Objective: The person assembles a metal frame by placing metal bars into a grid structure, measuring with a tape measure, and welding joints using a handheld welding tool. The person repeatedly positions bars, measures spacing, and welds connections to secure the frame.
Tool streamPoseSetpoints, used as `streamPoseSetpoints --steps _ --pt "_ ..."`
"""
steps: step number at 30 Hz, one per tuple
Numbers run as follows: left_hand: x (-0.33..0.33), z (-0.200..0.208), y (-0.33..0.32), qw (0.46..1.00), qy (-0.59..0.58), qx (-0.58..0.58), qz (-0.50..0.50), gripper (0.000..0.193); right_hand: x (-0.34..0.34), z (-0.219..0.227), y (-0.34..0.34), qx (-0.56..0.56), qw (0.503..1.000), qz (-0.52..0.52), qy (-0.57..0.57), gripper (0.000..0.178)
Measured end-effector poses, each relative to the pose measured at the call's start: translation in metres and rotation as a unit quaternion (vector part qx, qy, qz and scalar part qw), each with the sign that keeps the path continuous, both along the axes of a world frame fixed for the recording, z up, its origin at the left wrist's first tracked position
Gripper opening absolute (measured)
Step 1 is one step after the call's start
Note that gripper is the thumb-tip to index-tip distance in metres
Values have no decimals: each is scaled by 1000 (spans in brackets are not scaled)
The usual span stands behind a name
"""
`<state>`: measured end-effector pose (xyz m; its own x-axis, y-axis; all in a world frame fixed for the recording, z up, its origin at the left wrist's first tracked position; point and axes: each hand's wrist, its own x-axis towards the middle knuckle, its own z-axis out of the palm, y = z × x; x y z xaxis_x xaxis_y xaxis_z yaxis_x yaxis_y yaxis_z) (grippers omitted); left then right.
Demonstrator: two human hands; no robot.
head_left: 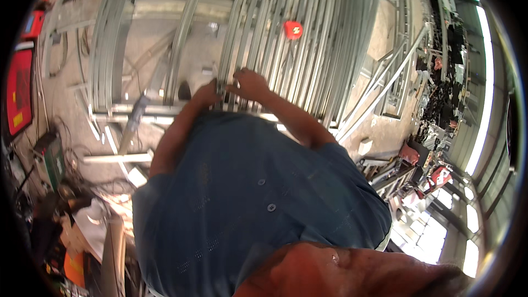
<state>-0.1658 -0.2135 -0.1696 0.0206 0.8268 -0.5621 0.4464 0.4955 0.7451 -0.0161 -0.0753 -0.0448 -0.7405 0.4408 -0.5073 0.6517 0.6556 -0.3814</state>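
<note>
Long grey metal bars [278, 66] lie side by side in front of me, running away from my body. My left hand [207, 94] is closed around the near end of one metal bar [226, 60] at the left of the close-set group. Just to its right, my right hand [251, 84] has its fingers curled at the same bar, a small gap showing between thumb and forefinger. Part of the grip is hidden by the hands themselves. A red tape measure [293, 29] rests on top of the bars, farther off and to the right.
A crossbar [154, 111] supports the near ends of the bars. At the left stand a red machine [21, 91] and a dark green box [50, 160] among cables. Metal frames [393, 77] lean at the right, beside a long pile of dark parts [440, 77].
</note>
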Motion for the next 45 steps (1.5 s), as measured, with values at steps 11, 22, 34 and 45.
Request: streamPoseSetpoints --steps 11,22,34,45 --pt "-6 20 5 999 -30 22 15 79 -65 -37 27 36 959 -279 -39 112" --pt "0 21 5 999 -5 42 4 78 -81 -33 48 -19 929 -356 -98 134" --pt "-16 66 -18 985 166 23 -29 74 -77 -40 48 -74 925 -368 -56 128" --pt "-123 171 -96 893 386 147 179 85 -82 -45 50 -52 920 -383 -62 128"
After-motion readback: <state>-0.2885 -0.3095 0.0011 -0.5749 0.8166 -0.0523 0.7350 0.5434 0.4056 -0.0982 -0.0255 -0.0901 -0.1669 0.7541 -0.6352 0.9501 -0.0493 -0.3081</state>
